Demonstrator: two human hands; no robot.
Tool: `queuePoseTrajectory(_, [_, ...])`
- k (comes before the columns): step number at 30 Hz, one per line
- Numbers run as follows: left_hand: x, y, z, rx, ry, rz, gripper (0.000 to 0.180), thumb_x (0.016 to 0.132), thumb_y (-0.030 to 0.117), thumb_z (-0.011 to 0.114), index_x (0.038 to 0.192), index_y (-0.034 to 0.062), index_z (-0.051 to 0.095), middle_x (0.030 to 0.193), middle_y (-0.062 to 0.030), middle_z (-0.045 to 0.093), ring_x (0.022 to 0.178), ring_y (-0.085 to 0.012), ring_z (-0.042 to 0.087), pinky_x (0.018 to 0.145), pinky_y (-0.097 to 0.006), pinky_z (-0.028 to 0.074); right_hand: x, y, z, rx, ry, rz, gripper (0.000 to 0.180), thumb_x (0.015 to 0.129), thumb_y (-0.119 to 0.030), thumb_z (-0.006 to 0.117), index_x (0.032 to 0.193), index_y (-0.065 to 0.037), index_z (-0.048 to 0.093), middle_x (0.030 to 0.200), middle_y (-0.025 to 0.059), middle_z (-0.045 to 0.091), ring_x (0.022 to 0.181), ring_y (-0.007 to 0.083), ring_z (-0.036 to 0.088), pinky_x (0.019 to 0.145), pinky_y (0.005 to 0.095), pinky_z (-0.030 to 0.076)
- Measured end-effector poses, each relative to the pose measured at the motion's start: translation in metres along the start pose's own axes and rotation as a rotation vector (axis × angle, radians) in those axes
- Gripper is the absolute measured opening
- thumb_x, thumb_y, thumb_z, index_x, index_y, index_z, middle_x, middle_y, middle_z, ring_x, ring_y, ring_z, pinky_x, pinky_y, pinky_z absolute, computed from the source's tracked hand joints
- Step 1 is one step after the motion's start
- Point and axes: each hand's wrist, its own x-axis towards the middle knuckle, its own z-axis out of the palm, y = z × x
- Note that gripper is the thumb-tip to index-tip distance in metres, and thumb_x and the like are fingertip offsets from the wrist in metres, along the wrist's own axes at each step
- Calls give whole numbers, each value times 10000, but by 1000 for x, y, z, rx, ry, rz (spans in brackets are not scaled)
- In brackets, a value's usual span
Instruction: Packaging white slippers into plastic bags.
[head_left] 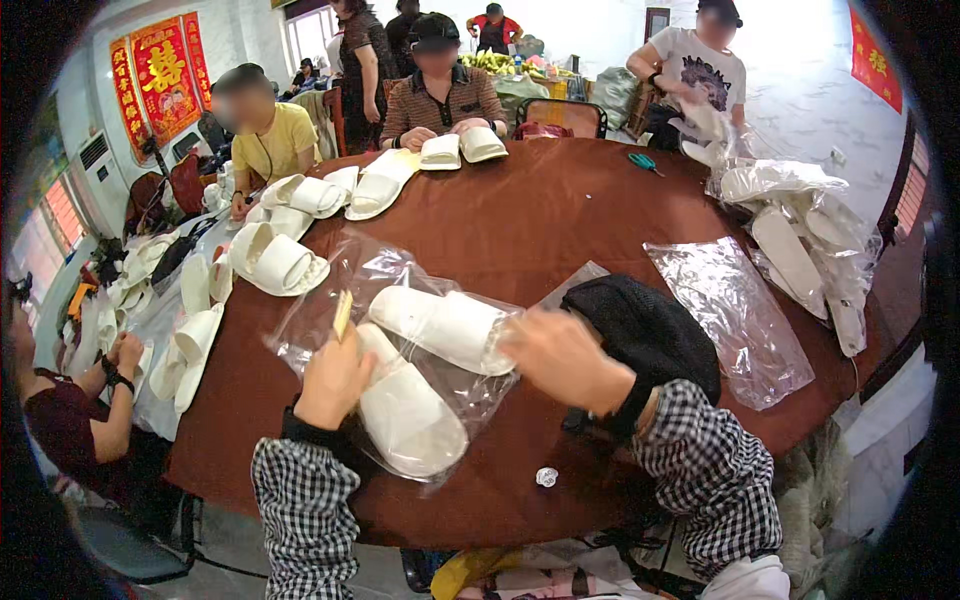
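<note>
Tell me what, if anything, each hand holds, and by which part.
Left hand: a narrow yellow strip, apparently by its lower end. Right hand, blurred at a white slipper: cannot be told.

Characters [163,66] on red hangings [160,84], lettering [702,66] on white T-shirt [732,74]

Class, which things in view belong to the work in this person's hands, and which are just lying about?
In the work:
two white slippers
clear bag around or under them, unclear which
yellow strip at the left hand

Apparently lying about:
black cloth item
small white scrap
teal scissors
</note>
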Motion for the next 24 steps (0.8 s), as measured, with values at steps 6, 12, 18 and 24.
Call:
queuePoseTrajectory(6, [-17, -3, -31, -230, 497, 98, 378, 913, 260, 611, 1141, -39, 650, 868, -274, 668, 787, -396, 673, 715, -464, 519, -8, 42, -10, 288, -70, 434, 281, 902, -291, 595, 975, -22, 555, 871, 182, 630, 749, 379, 652, 640, 461, 534])
queuePoseTrajectory(12, [1, -53, -37, -353, 233, 152, 275, 899, 28, 536, 1147, -40, 634, 1040, -211, 691, 935, -257, 678, 861, -339, 497, -23, 39, -16, 313, -478, 546, 691, 895, -621, 539, 1136, 25, 497, 761, 328, 626, 776, 468, 663, 663, 521, 543])
queuePoseTrajectory(18, [7, -51, -20, -350, 125, 356, 311, 930, 188, 626, 1133, -47, 647, 1049, -201, 693, 952, -231, 663, 868, -322, 492, -13, 29, -21, 519, -450, 370, 793, 899, -523, 605, 1433, -6, 329, 935, 317, 642, 885, 476, 642, 764, 498, 515])
queuePoseTrajectory(24, [36, -29, -20, -248, 46, 251, 373, 894, 359, 654, 952, -4, 715, 889, -219, 695, 858, -324, 685, 766, -388, 516, -10, 36, 34, 1138, -40, 594, 741, 874, -134, 680, 1511, -85, 304, 1261, 220, 542, 1051, 269, 580, 890, 359, 478])
